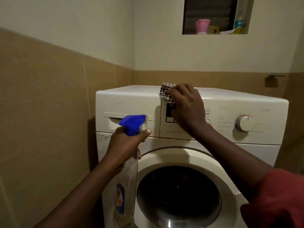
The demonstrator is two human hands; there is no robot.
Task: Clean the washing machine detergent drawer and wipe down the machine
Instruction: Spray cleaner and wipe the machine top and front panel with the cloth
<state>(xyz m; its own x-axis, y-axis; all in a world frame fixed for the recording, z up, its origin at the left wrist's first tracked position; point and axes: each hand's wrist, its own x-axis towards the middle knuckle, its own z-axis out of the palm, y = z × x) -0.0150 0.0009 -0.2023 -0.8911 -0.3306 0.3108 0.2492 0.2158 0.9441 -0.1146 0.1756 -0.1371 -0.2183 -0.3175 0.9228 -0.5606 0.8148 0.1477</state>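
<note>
Right hand (187, 107) pressing checked cloth (167, 93) on washing machine (131, 99) — left hand (126, 143) gripping spray bottle (131, 124)

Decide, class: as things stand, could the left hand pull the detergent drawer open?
Probably not yet. The left hand is right in front of the detergent drawer, but its fingers are wrapped around the spray bottle, which must be put down first.

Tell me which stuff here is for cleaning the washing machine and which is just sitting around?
For the job:
- washing machine
- detergent drawer, shut
- checked cloth, pressed to the panel by the right hand
- spray bottle, in the left hand

Just sitting around:
- pink cup on the window ledge
- yellow cup beside it
- bottle at the ledge's right end
</note>
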